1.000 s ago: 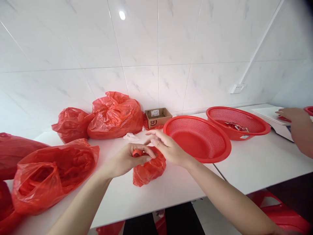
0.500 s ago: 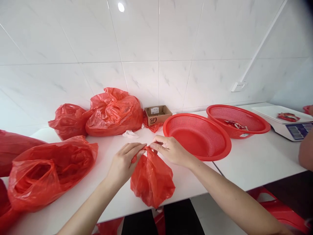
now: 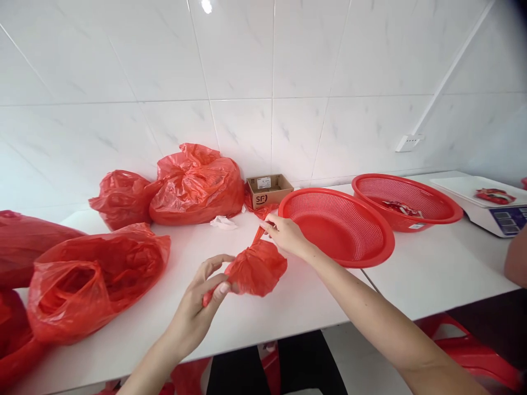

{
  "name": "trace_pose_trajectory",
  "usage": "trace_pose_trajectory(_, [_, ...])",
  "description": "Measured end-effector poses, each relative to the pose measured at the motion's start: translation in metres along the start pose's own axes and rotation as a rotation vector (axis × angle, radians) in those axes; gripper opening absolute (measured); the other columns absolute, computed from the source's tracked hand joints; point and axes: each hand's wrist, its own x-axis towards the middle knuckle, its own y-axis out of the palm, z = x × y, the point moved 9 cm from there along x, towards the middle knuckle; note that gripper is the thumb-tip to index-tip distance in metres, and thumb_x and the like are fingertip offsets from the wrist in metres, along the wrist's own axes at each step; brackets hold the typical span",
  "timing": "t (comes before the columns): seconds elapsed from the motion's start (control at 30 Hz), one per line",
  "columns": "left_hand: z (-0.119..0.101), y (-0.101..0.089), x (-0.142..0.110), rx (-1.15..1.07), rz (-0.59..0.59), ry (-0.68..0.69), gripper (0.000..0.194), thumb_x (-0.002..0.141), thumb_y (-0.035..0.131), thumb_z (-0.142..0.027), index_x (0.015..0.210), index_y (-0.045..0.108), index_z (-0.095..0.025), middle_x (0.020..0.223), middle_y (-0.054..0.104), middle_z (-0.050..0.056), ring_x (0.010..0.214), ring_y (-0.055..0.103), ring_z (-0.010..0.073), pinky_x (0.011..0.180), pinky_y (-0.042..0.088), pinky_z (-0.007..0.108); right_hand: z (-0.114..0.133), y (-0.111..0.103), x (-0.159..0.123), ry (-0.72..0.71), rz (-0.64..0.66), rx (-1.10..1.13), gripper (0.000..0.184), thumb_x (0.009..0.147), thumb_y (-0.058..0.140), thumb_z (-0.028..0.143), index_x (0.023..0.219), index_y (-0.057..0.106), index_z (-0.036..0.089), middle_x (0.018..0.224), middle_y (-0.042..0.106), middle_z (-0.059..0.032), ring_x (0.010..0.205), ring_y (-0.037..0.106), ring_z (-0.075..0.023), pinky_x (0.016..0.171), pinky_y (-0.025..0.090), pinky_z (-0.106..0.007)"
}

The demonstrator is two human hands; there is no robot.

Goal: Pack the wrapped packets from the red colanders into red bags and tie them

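Note:
Between my two hands a small red plastic bag is stretched out above the white table. The fingers of my left hand are closed on its left end, with a bit of red plastic showing inside the palm. My right hand pinches a twisted strip of the same bag, up and to the right. Beyond my right hand stands a red plastic basket with nothing in it. A crumpled white tissue lies on the table behind the bag.
Large red bags are along the wall; an opened red bag is at left. A small cardboard box stands at the back. A second basket holds small packets. At right are a scale and another person's arm.
My left hand has moved down and my right hand slightly up, drawing the bag apart. The bag has lifted and now looks smaller and bunched. The view has shifted slightly left.

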Motion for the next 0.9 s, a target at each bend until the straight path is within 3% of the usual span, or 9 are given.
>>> trace_pose_trajectory(0.1, [0.009,0.012,0.013,-0.305,-0.064,-0.090,0.038,0.097,0.042,-0.047,0.098,0.072,-0.024,0.143,0.047,0.009,0.137,0.038,0.0276,0.113,0.031,0.041,0.021,0.006,-0.011,-0.073,0.010,0.180,0.026,0.099,0.042,0.040,0.083,0.052,0.022,0.076,0.064,0.0023,0.068,0.061,-0.0118,0.065,0.042,-0.024])
trace_pose_trajectory(0.2, [0.015,0.033,0.023,-0.562,-0.074,-0.189,0.037,0.096,0.044,-0.049,0.118,0.063,-0.025,0.130,0.058,0.009,0.126,0.050,0.0255,0.109,0.036,0.040,0.052,0.003,-0.025,-0.231,-0.019,0.302,0.024,0.097,0.047,0.038,0.083,0.056,0.021,0.085,0.066,-0.0009,0.083,0.062,-0.0136,0.076,0.046,-0.026])
trace_pose_trajectory(0.27, [0.014,0.045,0.028,-0.653,-0.060,-0.209,0.035,0.096,0.045,-0.048,0.116,0.060,-0.024,0.116,0.064,0.008,0.112,0.056,0.0231,0.100,0.042,0.036,0.064,0.003,-0.032,-0.283,-0.010,0.384,0.021,0.094,0.053,0.038,0.084,0.058,0.021,0.105,0.067,-0.0042,0.094,0.062,-0.0149,0.084,0.047,-0.029])
trace_pose_trajectory(0.37, [0.008,0.055,0.034,-0.641,-0.013,-0.179,0.026,0.096,0.048,-0.045,0.099,0.058,-0.021,0.094,0.061,0.004,0.092,0.054,0.0183,0.088,0.044,0.030,0.061,0.018,-0.035,-0.169,0.137,0.626,0.024,0.091,0.057,0.042,0.082,0.053,0.021,0.117,0.065,-0.0049,0.072,0.062,-0.0109,0.075,0.049,-0.030])
trace_pose_trajectory(0.43, [0.007,0.059,0.036,-0.615,0.013,-0.170,0.025,0.096,0.049,-0.043,0.091,0.056,-0.020,0.084,0.056,0.002,0.083,0.051,0.0160,0.080,0.042,0.028,0.054,0.034,-0.036,-0.053,0.247,0.801,0.029,0.090,0.059,0.046,0.081,0.047,0.022,0.098,0.068,-0.0015,0.053,0.053,-0.0075,0.063,0.048,-0.028])
trace_pose_trajectory(0.5, [0.007,0.059,0.037,-0.594,0.008,-0.157,0.025,0.097,0.048,-0.042,0.089,0.055,-0.020,0.080,0.052,0.000,0.078,0.047,0.0145,0.075,0.040,0.026,0.048,0.045,-0.037,0.029,0.281,0.947,0.033,0.087,0.062,0.048,0.081,0.042,0.023,0.082,0.066,0.0027,0.049,0.050,-0.0078,0.058,0.046,-0.027])
trace_pose_trajectory(0.63, [0.007,0.057,0.037,-0.551,-0.006,-0.122,0.023,0.098,0.047,-0.041,0.090,0.054,-0.021,0.078,0.049,-0.001,0.075,0.045,0.0133,0.072,0.038,0.025,0.034,0.052,-0.037,0.097,0.185,1.051,0.028,0.086,0.064,0.043,0.087,0.044,0.023,0.073,0.060,0.0055,0.053,0.054,-0.0101,0.055,0.045,-0.026])
trace_pose_trajectory(0.77, [0.007,0.054,0.035,-0.543,-0.051,-0.116,0.018,0.096,0.052,-0.039,0.106,0.046,-0.026,0.085,0.051,-0.002,0.074,0.048,0.0118,0.073,0.041,0.025,0.027,0.042,-0.033,0.117,0.036,1.094,0.023,0.080,0.068,0.029,0.097,0.055,0.022,0.082,0.057,0.0036,0.071,0.056,-0.0097,0.067,0.046,-0.024])
trace_pose_trajectory(0.9, [0.018,0.061,0.030,-0.506,-0.050,-0.190,0.067,0.085,0.067,-0.034,0.135,0.022,-0.037,0.110,0.056,0.000,0.081,0.059,0.0151,0.073,0.048,0.030,0.042,0.036,-0.034,0.180,0.098,1.445,0.028,0.076,0.068,0.022,0.101,0.057,0.022,0.077,0.053,0.0045,0.061,0.049,-0.0075,0.062,0.044,-0.022])
